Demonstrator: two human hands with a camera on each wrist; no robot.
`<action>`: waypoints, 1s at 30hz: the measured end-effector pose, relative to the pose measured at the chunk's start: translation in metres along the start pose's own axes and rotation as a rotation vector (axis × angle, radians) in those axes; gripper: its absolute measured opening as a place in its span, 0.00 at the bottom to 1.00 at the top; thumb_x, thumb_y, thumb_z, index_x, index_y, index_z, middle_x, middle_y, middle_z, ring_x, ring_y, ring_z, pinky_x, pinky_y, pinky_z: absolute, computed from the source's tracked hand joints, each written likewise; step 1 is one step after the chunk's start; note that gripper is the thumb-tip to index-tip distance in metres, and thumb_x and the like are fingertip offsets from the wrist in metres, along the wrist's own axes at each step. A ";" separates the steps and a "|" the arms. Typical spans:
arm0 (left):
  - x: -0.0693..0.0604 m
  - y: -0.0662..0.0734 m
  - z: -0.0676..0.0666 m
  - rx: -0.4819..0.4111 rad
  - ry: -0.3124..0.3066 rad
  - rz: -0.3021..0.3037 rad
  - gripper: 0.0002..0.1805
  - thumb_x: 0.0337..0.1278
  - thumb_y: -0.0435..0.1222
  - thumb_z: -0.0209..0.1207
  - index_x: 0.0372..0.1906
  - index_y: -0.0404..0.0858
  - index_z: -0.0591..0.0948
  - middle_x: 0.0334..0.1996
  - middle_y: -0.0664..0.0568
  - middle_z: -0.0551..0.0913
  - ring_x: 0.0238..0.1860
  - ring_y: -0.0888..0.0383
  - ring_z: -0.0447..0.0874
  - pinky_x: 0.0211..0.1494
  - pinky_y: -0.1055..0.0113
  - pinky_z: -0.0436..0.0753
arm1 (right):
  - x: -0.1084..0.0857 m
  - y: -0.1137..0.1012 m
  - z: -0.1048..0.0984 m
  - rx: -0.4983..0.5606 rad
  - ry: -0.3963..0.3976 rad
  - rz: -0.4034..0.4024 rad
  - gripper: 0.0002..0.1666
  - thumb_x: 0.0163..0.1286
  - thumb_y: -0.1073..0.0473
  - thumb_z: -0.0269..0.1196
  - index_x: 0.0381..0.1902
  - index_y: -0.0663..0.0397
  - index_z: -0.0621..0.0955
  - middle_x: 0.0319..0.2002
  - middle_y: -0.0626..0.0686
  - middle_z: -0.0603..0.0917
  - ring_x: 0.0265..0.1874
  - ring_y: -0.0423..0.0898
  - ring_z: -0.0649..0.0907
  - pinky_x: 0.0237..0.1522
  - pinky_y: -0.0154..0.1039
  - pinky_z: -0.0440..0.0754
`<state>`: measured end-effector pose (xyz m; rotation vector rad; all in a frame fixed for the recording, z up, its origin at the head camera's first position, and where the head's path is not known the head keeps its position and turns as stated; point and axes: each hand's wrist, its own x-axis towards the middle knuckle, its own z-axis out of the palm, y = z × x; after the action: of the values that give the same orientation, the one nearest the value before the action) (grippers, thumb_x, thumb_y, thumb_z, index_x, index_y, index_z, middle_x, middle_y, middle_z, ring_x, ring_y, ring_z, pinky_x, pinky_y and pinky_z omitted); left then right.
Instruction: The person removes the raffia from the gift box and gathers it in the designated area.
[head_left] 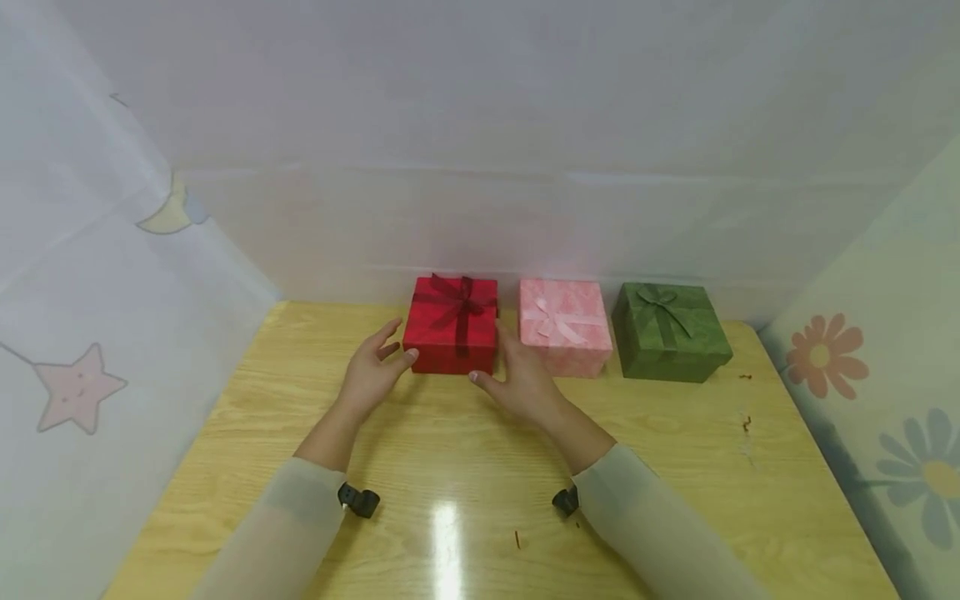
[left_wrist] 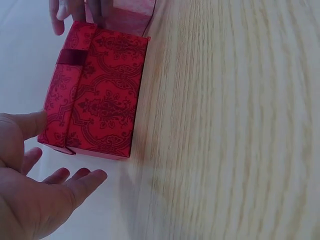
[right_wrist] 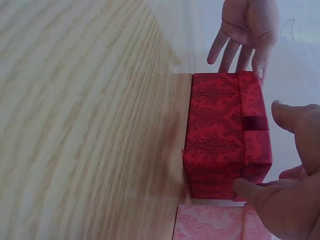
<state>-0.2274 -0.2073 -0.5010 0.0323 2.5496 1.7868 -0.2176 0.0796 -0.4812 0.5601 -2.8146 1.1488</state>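
A red gift box (head_left: 453,354) with a dark red ribbon bow (head_left: 459,304) stands at the table's far edge, its lid on. On its left side is my left hand (head_left: 372,371), fingers spread and the thumb by the box's front corner. My right hand (head_left: 528,379) reaches along the box's right side, between it and the pink box. In the right wrist view, a finger of the right hand (right_wrist: 285,200) lies at the red box's side (right_wrist: 215,180), and its thumb stands off the lid. The left wrist view shows the left hand (left_wrist: 40,195) with its fingers apart from the box end.
A pink gift box (head_left: 566,333) with a pink bow stands right of the red one. Further right is a green gift box (head_left: 671,333). Small brown scraps (head_left: 746,423) lie on the wooden table (head_left: 420,458). A pale curtain (head_left: 465,225) hangs behind the boxes.
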 end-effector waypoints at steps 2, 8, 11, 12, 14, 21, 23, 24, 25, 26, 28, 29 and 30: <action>0.002 -0.001 0.003 -0.040 -0.003 0.002 0.39 0.68 0.46 0.68 0.80 0.56 0.66 0.80 0.54 0.61 0.75 0.42 0.68 0.66 0.45 0.80 | 0.005 0.000 0.004 -0.006 -0.008 0.000 0.59 0.69 0.43 0.71 0.85 0.54 0.52 0.79 0.57 0.65 0.73 0.56 0.72 0.72 0.55 0.72; 0.009 0.000 0.011 -0.097 -0.003 -0.013 0.36 0.68 0.45 0.68 0.78 0.56 0.69 0.79 0.50 0.63 0.71 0.46 0.74 0.61 0.55 0.85 | 0.020 0.004 0.009 -0.021 -0.042 0.081 0.57 0.72 0.46 0.68 0.85 0.53 0.48 0.81 0.57 0.59 0.77 0.54 0.65 0.77 0.48 0.64; 0.014 0.004 0.013 -0.097 0.004 -0.004 0.35 0.68 0.45 0.69 0.77 0.56 0.72 0.76 0.50 0.69 0.68 0.45 0.78 0.59 0.56 0.86 | 0.026 0.005 0.008 -0.010 -0.038 0.114 0.55 0.74 0.46 0.67 0.85 0.50 0.50 0.81 0.57 0.59 0.78 0.54 0.63 0.78 0.47 0.62; 0.015 0.005 0.014 -0.097 0.006 -0.001 0.35 0.67 0.45 0.69 0.77 0.55 0.72 0.75 0.50 0.70 0.67 0.45 0.78 0.59 0.55 0.86 | 0.027 0.006 0.008 -0.005 -0.034 0.120 0.54 0.74 0.46 0.66 0.85 0.50 0.50 0.81 0.57 0.60 0.78 0.53 0.63 0.78 0.47 0.62; 0.017 0.006 0.014 -0.090 0.007 0.003 0.34 0.67 0.45 0.69 0.76 0.54 0.73 0.73 0.48 0.72 0.65 0.43 0.80 0.59 0.55 0.86 | 0.028 0.006 0.008 0.010 -0.030 0.129 0.52 0.75 0.46 0.65 0.85 0.50 0.51 0.81 0.56 0.60 0.78 0.53 0.63 0.78 0.46 0.62; 0.014 0.003 0.015 -0.131 0.009 -0.042 0.34 0.64 0.44 0.71 0.74 0.55 0.75 0.73 0.48 0.74 0.65 0.45 0.81 0.59 0.61 0.86 | 0.026 0.009 0.009 0.056 0.009 0.155 0.45 0.77 0.50 0.64 0.84 0.47 0.57 0.79 0.55 0.64 0.76 0.50 0.66 0.76 0.45 0.66; 0.012 0.001 0.016 -0.139 0.007 -0.058 0.34 0.64 0.45 0.71 0.74 0.56 0.75 0.73 0.50 0.73 0.66 0.47 0.80 0.59 0.63 0.85 | 0.024 0.009 0.010 0.054 0.017 0.156 0.44 0.77 0.50 0.64 0.83 0.46 0.58 0.78 0.55 0.65 0.75 0.50 0.68 0.75 0.45 0.68; 0.010 0.001 0.016 -0.142 0.007 -0.062 0.34 0.64 0.45 0.71 0.74 0.57 0.75 0.74 0.50 0.72 0.66 0.47 0.79 0.59 0.63 0.85 | 0.023 0.009 0.010 0.055 0.018 0.157 0.44 0.77 0.50 0.64 0.83 0.46 0.58 0.78 0.54 0.66 0.74 0.50 0.69 0.75 0.46 0.69; 0.009 0.001 0.016 -0.143 0.003 -0.065 0.34 0.65 0.45 0.71 0.74 0.57 0.74 0.74 0.51 0.72 0.67 0.48 0.79 0.59 0.64 0.85 | 0.022 0.009 0.010 0.057 0.020 0.159 0.44 0.77 0.49 0.64 0.83 0.45 0.59 0.77 0.54 0.67 0.74 0.50 0.70 0.74 0.46 0.70; 0.007 0.001 0.015 -0.145 0.002 -0.066 0.34 0.65 0.45 0.71 0.75 0.57 0.74 0.74 0.52 0.71 0.68 0.48 0.78 0.59 0.64 0.84 | 0.021 0.009 0.010 0.062 0.024 0.158 0.44 0.76 0.49 0.65 0.83 0.45 0.60 0.76 0.55 0.67 0.73 0.51 0.71 0.73 0.46 0.71; 0.005 0.001 0.015 -0.152 0.000 -0.063 0.34 0.65 0.45 0.71 0.75 0.57 0.73 0.75 0.53 0.70 0.68 0.48 0.78 0.59 0.64 0.84 | 0.019 0.009 0.010 0.070 0.034 0.158 0.43 0.76 0.49 0.66 0.82 0.44 0.61 0.75 0.55 0.69 0.72 0.52 0.73 0.72 0.47 0.73; 0.003 0.001 0.015 -0.156 -0.002 -0.061 0.35 0.65 0.44 0.71 0.75 0.56 0.73 0.75 0.53 0.70 0.68 0.48 0.77 0.59 0.64 0.84 | 0.018 0.009 0.009 0.074 0.037 0.159 0.43 0.75 0.49 0.66 0.82 0.44 0.62 0.75 0.55 0.70 0.71 0.52 0.73 0.72 0.48 0.73; 0.002 0.001 0.015 -0.159 -0.004 -0.059 0.35 0.65 0.44 0.71 0.75 0.56 0.73 0.75 0.53 0.70 0.69 0.48 0.77 0.59 0.65 0.84 | 0.017 0.009 0.009 0.077 0.038 0.160 0.43 0.75 0.49 0.67 0.82 0.43 0.63 0.75 0.55 0.70 0.71 0.52 0.74 0.71 0.48 0.74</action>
<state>-0.2289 -0.1926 -0.5047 -0.0429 2.3712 1.9574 -0.2353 0.0742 -0.4902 0.3176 -2.8368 1.2843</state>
